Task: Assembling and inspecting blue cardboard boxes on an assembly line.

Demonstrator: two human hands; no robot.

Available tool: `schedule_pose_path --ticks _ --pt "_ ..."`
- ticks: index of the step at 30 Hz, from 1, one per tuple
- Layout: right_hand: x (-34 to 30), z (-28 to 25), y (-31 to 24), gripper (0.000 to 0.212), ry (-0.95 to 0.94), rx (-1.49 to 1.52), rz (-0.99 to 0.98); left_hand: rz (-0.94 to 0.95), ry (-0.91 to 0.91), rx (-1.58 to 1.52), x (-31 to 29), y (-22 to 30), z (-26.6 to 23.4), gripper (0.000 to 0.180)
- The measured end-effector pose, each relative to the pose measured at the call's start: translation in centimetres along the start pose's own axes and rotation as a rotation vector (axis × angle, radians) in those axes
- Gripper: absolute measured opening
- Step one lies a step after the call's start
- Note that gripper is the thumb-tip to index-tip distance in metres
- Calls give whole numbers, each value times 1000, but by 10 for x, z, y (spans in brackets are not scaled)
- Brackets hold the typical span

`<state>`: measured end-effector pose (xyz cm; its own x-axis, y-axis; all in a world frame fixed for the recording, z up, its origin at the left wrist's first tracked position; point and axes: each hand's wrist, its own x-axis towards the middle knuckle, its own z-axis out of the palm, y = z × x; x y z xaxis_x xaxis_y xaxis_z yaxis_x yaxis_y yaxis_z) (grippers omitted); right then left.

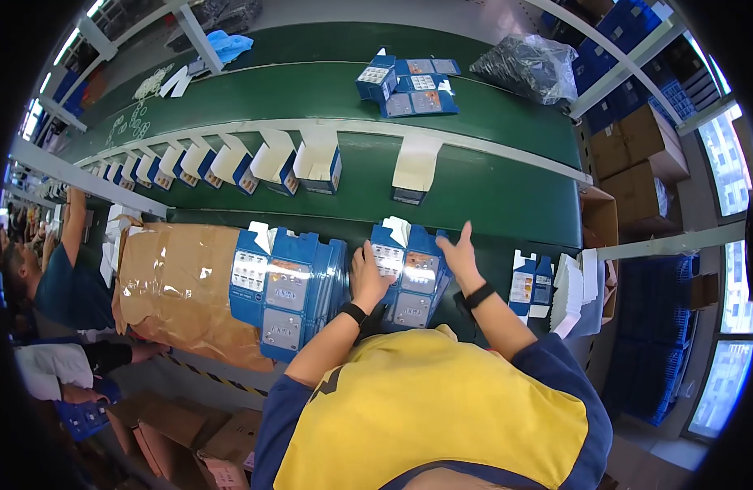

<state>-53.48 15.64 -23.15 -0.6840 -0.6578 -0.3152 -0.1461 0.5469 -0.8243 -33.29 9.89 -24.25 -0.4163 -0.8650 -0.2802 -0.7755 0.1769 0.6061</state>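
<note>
In front of me is a small stack of flat, unfolded blue cartons with grey and white printed panels and white flaps at the top. My left hand lies against the left side of the top carton, fingers stretched out and thumb over a white panel. At the right side, my right hand is open, fingers spread upward and thumb close to the carton's upper right edge. A thicker stack of flat blue cartons leans beside my left forearm, against a brown paper-wrapped bundle.
Erected cartons with raised lids stand in a row along the green conveyor; a single open carton is apart from them. More flat cartons and a plastic bag lie beyond. White inserts stand at right. Other people work at left.
</note>
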Motion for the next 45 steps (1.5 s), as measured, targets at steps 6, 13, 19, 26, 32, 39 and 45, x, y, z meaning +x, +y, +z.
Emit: schedule_pose_path --ticks 6,13,19,26,32,39,45 --pt "-82 0 9 86 -372 393 152 126 204 146 -13 31 -10 90" --pt "-121 -51 -47 91 -602 185 -240 -16 -81 -1298 -18 80 -94 63" --pt "-114 -48 -79 113 -585 633 -460 372 -268 -1054 -41 100 -125 82" --pt "-96 -49 -120 137 -240 915 -541 614 -151 -826 -66 110 -101 109" --pt "-96 -80 -126 128 -690 796 -665 950 104 -333 -44 88 -134 106" --pt "-107 -76 -138 99 -492 629 -668 1026 205 -361 -53 100 -124 85" --pt "-101 -82 -135 72 -636 965 -509 1064 142 -484 -56 107 -128 66"
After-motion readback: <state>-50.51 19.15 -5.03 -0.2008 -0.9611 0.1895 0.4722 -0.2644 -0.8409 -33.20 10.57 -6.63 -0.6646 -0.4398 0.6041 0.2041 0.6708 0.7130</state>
